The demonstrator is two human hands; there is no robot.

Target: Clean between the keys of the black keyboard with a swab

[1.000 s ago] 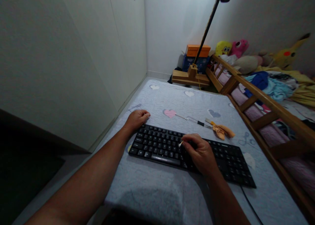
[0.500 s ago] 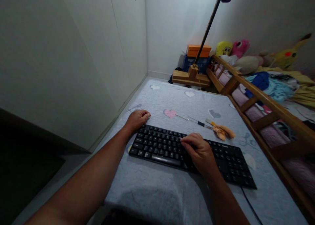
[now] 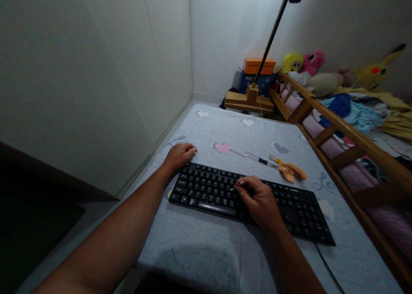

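A black keyboard (image 3: 206, 189) lies slantwise on the heart-patterned cloth. Over its middle keys, my right hand (image 3: 257, 199) pinches a small white cotton swab (image 3: 232, 189), its tip down near the keys. My left hand (image 3: 180, 156) rests at the keyboard's upper left corner with fingers curled closed; whatever is inside them is hidden. Beyond the keyboard are a thin metal tool (image 3: 263, 161) with a black grip, a small brush (image 3: 275, 159) with a yellow band, and a crumpled orange cloth (image 3: 291, 172).
A keyboard cable (image 3: 328, 266) trails off toward the lower right. White cabinet doors (image 3: 128, 71) stand on the left. At right runs a wooden bed rail (image 3: 341, 118), with clothes and plush toys behind it. A lamp's wooden base (image 3: 249, 100) and an orange box (image 3: 259, 66) sit at the back.
My right hand has shifted and turned slightly, and more of the white swab shows between its fingers. The left hand and the keyboard have stayed in place.
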